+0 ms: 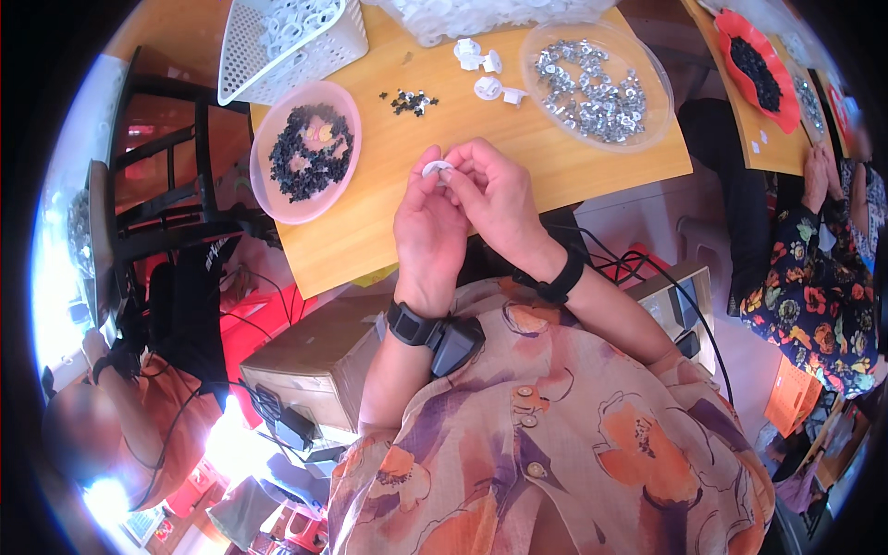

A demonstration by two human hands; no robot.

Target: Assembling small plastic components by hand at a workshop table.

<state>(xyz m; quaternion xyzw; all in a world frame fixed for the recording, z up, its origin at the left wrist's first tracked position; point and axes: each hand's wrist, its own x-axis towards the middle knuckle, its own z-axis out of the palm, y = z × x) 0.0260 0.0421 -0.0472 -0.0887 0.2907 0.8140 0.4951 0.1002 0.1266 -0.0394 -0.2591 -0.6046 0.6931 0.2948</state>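
Over the front of the wooden table, my two hands meet around a small round white plastic part (437, 168). My left hand (430, 217) is palm up, its thumb and fingers closed on the part from the left. From the right, my right hand (495, 190) pinches at the same part with thumb and fingertips. Whether a smaller piece sits between those fingertips is hidden. Beyond my hands lie a small pile of black pieces (413, 102) and some white plastic parts (475, 57), several of them joined in pairs.
At left stands a pink bowl (262, 190) of black pieces, below a white perforated basket (242, 69) of white rings. A clear oval tray (664, 104) of metal pieces stands right. A bag of white parts (462, 20) lies at the back. Other people sit left and right.
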